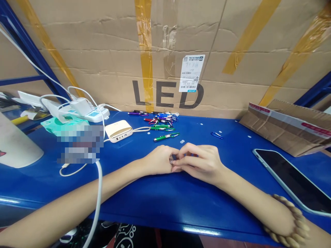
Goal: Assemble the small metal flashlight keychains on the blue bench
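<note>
left hand [160, 160], right hand [199, 163], touching, curled inward

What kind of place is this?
Probably a workbench in a small storeroom or packing area: a large cardboard carton printed LED stands behind a blue metal bench, and on it lies a scattered batch of what look like keychain penlights with carabiner clips.

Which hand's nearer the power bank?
Left. The left hand is in front of the power bank and to its right. The right hand is farther right, beyond the left hand, and the two meet at a small metal ring.
</note>
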Demonstrator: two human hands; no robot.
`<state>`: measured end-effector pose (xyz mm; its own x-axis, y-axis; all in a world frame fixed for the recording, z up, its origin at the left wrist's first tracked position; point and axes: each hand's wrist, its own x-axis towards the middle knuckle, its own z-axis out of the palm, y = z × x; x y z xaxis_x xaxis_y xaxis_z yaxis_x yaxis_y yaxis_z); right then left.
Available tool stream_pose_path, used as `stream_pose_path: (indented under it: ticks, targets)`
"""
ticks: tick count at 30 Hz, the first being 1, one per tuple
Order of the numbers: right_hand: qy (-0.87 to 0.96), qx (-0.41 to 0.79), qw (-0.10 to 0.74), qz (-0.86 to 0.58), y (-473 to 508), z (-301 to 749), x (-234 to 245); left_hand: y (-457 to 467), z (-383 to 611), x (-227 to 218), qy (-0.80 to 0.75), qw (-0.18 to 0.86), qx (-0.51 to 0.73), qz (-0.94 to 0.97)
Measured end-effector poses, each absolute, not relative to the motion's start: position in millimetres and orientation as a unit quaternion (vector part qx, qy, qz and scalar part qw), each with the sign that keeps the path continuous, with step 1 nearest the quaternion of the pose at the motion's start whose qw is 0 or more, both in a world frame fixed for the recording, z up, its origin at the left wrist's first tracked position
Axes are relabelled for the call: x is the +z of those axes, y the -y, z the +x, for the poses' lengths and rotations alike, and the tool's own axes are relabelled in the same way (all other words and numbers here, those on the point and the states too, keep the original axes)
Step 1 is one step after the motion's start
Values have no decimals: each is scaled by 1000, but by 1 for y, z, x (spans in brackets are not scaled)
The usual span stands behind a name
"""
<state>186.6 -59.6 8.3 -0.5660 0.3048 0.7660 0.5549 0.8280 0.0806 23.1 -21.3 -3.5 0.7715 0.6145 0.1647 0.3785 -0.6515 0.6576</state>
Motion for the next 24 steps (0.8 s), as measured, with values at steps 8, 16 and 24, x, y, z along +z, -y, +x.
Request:
stream_pose_path:
  ticks: [8, 16, 24]
  targets:
    - [847, -55, 427, -310, 52, 191, 7, 21, 24, -6, -327, 374, 224, 839]
    - [844, -31, 425, -325, 48, 196, 6, 26, 27, -1, -342, 398, 253, 813]
    - [819, 70, 452, -345, 44, 199, 7, 32, 25, 1, -314, 334, 276, 845]
